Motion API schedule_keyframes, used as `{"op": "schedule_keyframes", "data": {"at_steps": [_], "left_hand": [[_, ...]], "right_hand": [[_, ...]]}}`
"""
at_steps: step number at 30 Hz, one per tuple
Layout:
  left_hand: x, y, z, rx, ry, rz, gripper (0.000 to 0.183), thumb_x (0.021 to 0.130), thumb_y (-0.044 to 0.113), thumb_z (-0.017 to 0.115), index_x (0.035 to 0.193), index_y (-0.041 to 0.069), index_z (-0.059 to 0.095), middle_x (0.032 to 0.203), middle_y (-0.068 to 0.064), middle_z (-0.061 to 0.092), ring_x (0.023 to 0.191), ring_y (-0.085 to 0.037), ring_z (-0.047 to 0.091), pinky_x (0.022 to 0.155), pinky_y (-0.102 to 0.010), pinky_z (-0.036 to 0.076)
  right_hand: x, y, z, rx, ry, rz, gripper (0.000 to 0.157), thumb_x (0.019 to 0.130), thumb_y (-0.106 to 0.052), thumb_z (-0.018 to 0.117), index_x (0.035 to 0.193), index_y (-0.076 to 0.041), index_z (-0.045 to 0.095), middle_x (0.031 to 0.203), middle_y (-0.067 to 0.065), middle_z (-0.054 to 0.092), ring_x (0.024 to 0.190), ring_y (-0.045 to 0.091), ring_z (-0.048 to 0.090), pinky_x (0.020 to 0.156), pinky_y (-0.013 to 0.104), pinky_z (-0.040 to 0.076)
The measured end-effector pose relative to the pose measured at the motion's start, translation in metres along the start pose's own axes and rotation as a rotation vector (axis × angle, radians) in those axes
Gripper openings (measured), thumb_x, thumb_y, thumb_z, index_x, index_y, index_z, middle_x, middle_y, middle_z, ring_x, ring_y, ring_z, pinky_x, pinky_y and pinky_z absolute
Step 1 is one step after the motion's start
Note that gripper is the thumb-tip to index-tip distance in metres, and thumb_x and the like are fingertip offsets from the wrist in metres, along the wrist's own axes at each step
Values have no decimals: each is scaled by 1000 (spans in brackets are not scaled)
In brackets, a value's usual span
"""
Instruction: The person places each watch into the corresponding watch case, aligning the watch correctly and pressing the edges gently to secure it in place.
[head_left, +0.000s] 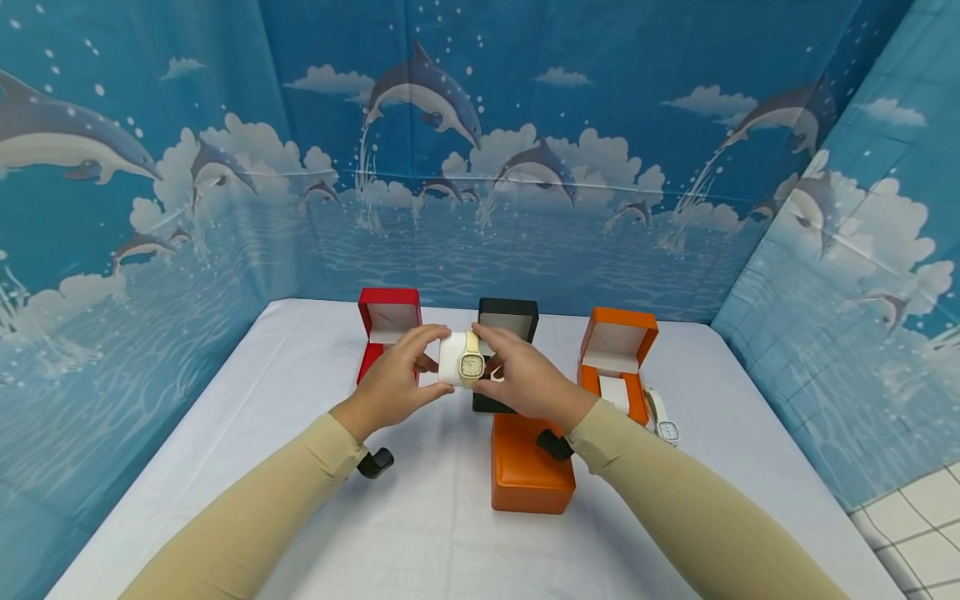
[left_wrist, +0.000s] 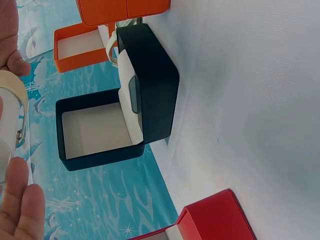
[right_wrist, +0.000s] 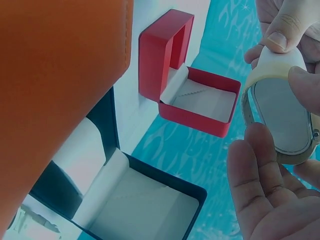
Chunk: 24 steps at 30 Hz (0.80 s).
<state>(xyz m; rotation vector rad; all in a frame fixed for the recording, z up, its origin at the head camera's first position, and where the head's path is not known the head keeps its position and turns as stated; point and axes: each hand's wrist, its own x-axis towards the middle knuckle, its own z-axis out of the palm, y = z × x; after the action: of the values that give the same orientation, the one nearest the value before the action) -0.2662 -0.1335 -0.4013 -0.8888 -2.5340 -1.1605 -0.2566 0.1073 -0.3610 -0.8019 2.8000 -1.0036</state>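
A cream-strapped watch (head_left: pixel 472 365) with a squarish gold-rimmed face is wrapped around a white watch cushion (head_left: pixel 451 358), held up above the table. My left hand (head_left: pixel 392 382) pinches the cushion's left end between thumb and fingers. On the other side, my right hand (head_left: pixel 534 375) grips the watch and cushion by the upper and lower edges. In the right wrist view the strap (right_wrist: pixel 274 73) circles the cushion (right_wrist: pixel 280 114), with a thumb pressing the cushion's end. Behind the hands stand an open red box (head_left: pixel 390 310) and an open black box (head_left: pixel 493 405), both partly hidden.
An open orange box (head_left: pixel 636 398) holding a white cushion (head_left: pixel 613 392) stands at the right, with a white-strapped watch (head_left: pixel 667 430) beside it. A closed orange leather-look box (head_left: pixel 531 471) sits in front of the black box. A dolphin-print curtain (head_left: pixel 465 242) borders the white-covered table (head_left: pixel 420 533).
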Motion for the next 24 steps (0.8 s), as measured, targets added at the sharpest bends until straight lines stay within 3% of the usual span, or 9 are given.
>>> {"op": "schedule_keyframes", "data": {"at_steps": [11, 24], "left_hand": [[0, 1, -1, -15, -13, -30, 81, 86, 17, 89, 155, 12, 48, 155, -6, 51, 101, -16, 73, 92, -36, 64], [-1, 0, -1, -20, -32, -35, 81, 86, 16, 89, 155, 12, 47, 155, -7, 51, 103, -16, 74, 92, -34, 64]], "right_hand": [[1, -2, 1, -6, -1, 3, 88, 95, -17, 80, 166, -10, 30, 162, 13, 43, 107, 19, 68, 95, 34, 61], [0, -1, 2, -19, -8, -11, 88, 95, -18, 80, 166, -10, 30, 162, 14, 44, 108, 24, 69, 95, 33, 61]]}}
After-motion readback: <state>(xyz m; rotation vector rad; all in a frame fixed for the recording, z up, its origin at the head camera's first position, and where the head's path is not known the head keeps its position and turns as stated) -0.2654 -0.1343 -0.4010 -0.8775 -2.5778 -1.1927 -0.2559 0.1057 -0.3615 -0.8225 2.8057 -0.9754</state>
